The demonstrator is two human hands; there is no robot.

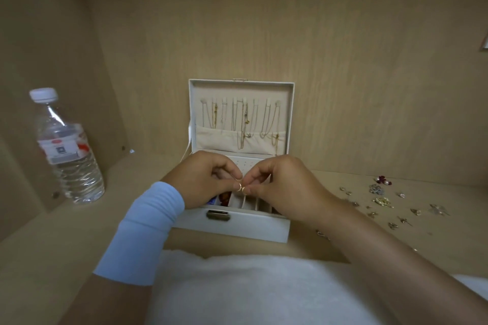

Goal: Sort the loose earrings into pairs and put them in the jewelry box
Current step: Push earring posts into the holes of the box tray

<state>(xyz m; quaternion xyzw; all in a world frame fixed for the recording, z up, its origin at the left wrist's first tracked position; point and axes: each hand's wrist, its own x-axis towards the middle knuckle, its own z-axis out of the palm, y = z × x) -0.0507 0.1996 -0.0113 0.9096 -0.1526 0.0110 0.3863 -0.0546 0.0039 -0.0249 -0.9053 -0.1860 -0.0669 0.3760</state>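
Pairing step: two small gold hoops (241,188) are held together at the fingertips, apparently being matched as a pair. I judge the task early to midway, since many loose earrings (383,202) lie scattered on the shelf (343,243) to the right of the box.
Left hand (208,179): thumb and forefinger pinch the hoops.
Right hand (285,185): pinches them too, and the fingertips of both hands meet in the middle.
Where the hoops are: in the air just above the front slots (250,204) of the jewelry box (237,227), not yet set down.
Hoop facing: the rings sit side by side, left to right, faces roughly toward the camera. They are round, so there is no clear long axis, and the clasps are too small to tell.
Box: its lid (289,113) stands upright at the back. The long side runs left to right and the slots run front to back.
Next move: probably lowering both hoops into one slot, which calls for a small, careful release.
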